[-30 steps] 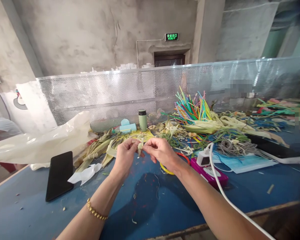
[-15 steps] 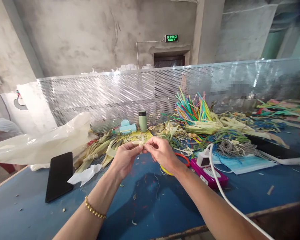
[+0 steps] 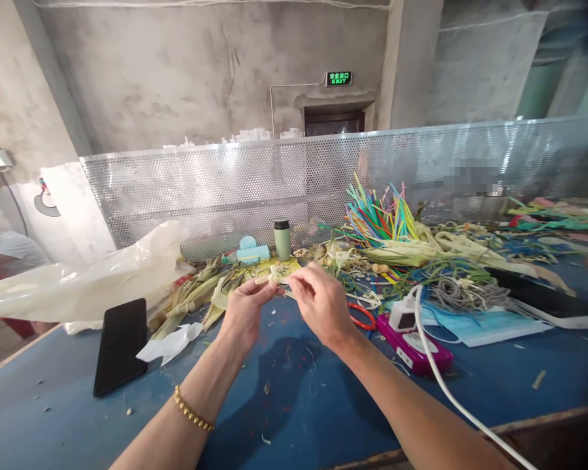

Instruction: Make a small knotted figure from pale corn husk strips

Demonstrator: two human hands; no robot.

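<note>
As two bare hands meet above a blue worktable [image 3: 294, 418], the left hand [image 3: 245, 307] pinches a small pale strip [image 3: 273, 274] between thumb and fingers, its knotted-looking tip rising just above the thumb. The right hand [image 3: 323, 310] is just beside it, fingers curled in toward the thumb; whether they grip an end of the strip is too small to tell. A gold beaded bracelet [image 3: 193, 411] circles the left wrist. Beyond the hands, a green tumbler [image 3: 282, 241] with a black lid stands upright before a perforated metal screen [image 3: 206, 189], near a bundle of multicolored stems [image 3: 379, 212]. Dried husks [image 3: 191, 297] lie to the left, close to a crumpled white scrap [image 3: 171, 343] and a black phone [image 3: 121, 346]. On the right, a white plug [image 3: 402, 316] sits on a purple box [image 3: 416, 349], its cable [image 3: 443, 388] trailing over the table edge, with a blue face mask [image 3: 490, 325] alongside
</note>
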